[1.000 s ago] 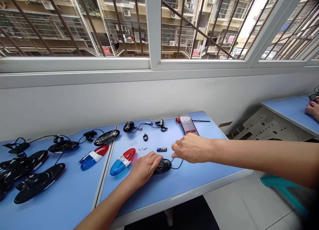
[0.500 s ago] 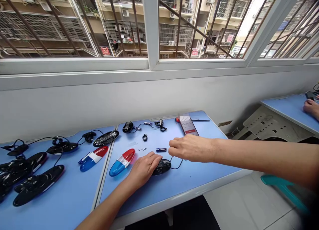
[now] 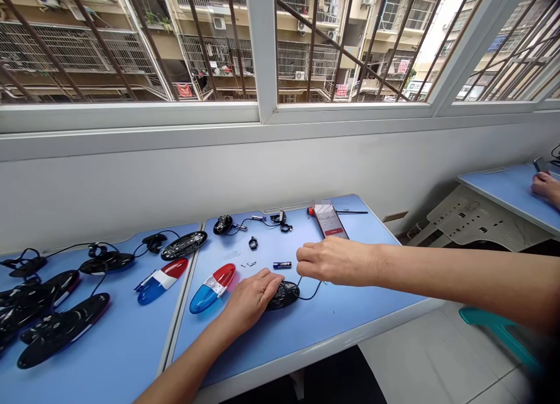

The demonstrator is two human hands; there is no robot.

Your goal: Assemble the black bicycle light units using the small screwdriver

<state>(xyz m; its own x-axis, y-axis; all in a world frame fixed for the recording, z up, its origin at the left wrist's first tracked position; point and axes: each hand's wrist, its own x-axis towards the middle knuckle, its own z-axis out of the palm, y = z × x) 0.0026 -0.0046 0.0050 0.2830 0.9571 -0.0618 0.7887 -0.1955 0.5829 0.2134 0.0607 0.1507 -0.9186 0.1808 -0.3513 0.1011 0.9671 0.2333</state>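
My left hand [image 3: 252, 298] is closed on the left end of a black oval base [image 3: 284, 295] lying on the blue table. A black cable loops from the base's right side to beneath my right hand [image 3: 324, 260]. The fingers of my right hand are curled together above the table, and what they hold is hidden. Between the hands lies a dark blue battery [image 3: 282, 265]. Small metal pieces [image 3: 251, 263] are behind my left hand. To its left rests a red, white and blue oval cover [image 3: 213, 288].
A phone [image 3: 331, 222] and a screwdriver [image 3: 352, 211] lie at the back right. Black cabled parts [image 3: 63, 325] and another coloured cover [image 3: 163, 281] occupy the left table. Another person's hand [image 3: 546, 185] shows at far right. A teal stool [image 3: 499, 334] stands lower right.
The view has shifted slightly. Both my hands keep nearly the same place and pose. At the far right, the other person's hand and the object in it have moved a little.
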